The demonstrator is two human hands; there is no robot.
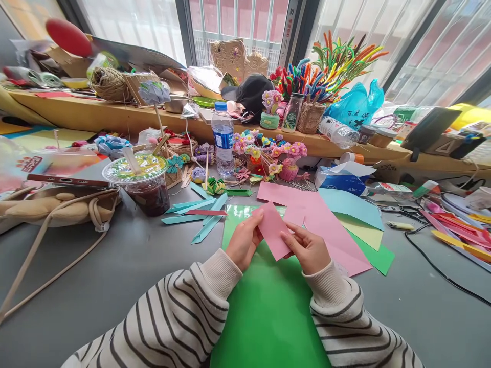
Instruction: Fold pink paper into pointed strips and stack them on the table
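Note:
Between my two hands I hold a small rectangle of pink paper (274, 232), tilted above a green mat (268, 312). My left hand (245, 240) pinches its upper left edge, thumb towards me. On its lower right edge my right hand (309, 248) is closed, thumb on the front and fingers behind. Behind and to the right lies a large sheet of pink paper (335, 235), with light blue paper (351, 207), a yellow sheet (362, 230) and a green sheet (379, 258) beside it. Folded blue paper strips (209, 222) lie left of the mat.
A lidded cup (143, 189) with dark drink stands left, by a bag with a phone (69, 181). A water bottle (223, 143) and craft flowers (268, 153) are at the back. Scissors (408, 212) and a black cable (433, 260) lie right. A cluttered ledge (184, 120) runs behind.

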